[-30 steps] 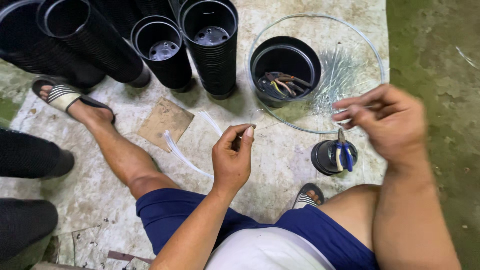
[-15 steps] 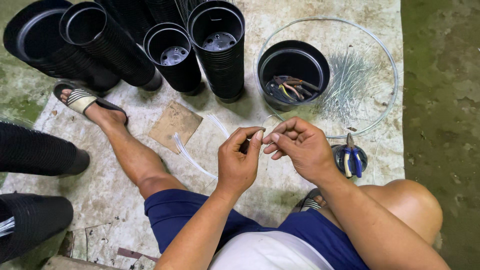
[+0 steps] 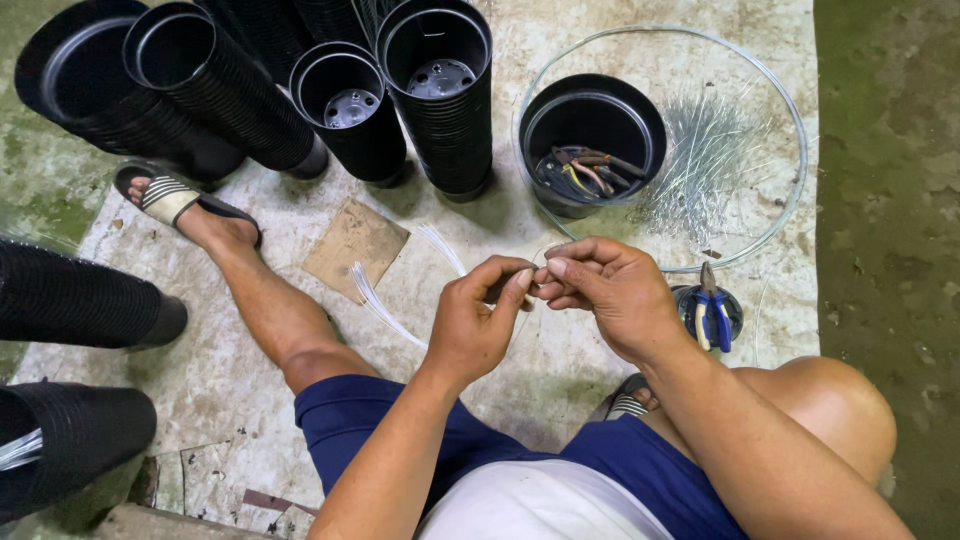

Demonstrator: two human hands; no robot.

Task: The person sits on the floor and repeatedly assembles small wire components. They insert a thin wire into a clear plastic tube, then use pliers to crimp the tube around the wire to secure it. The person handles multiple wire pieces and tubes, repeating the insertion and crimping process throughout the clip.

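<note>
Between the knees, head view: both hands meet just in front of the black pot with tools, over the concrete floor.
Left hand: left hand (image 3: 478, 325) is pinched shut, thumb and forefinger pressed on a thin wire (image 3: 532, 262); the rest of its fingers are curled in.
Right hand: right hand (image 3: 610, 290) is also closed narrow, fingertips touching those of the left and nipping the same wire.
Wire, place: it shows only as a fine pale line at the fingertips, on the near side of the black pot with tools (image 3: 592, 140); most of it is hidden by the fingers.
Wire, handling: likely very light, springy and thin, so it could slip or kink; a fingertip pinch close to the working end looks the surest hold, and cut ends may prick.
Spare wire: a heap of short cut wires (image 3: 700, 165) lies just right of that pot, inside a big wire hoop (image 3: 790, 130) that rings pot and heap.
White strips: a small bundle of white strips (image 3: 385, 300) lies on the floor left of the hands, nearer the person than the pot.
Pliers: blue-handled pliers (image 3: 710, 315) rest on a small dark lid, right of the right hand.
Stacks: stacked black pots (image 3: 440, 90) lie on their sides left of the tool pot.
Cardboard: a brown scrap (image 3: 355, 240) lies near the sandalled foot (image 3: 180, 200).
</note>
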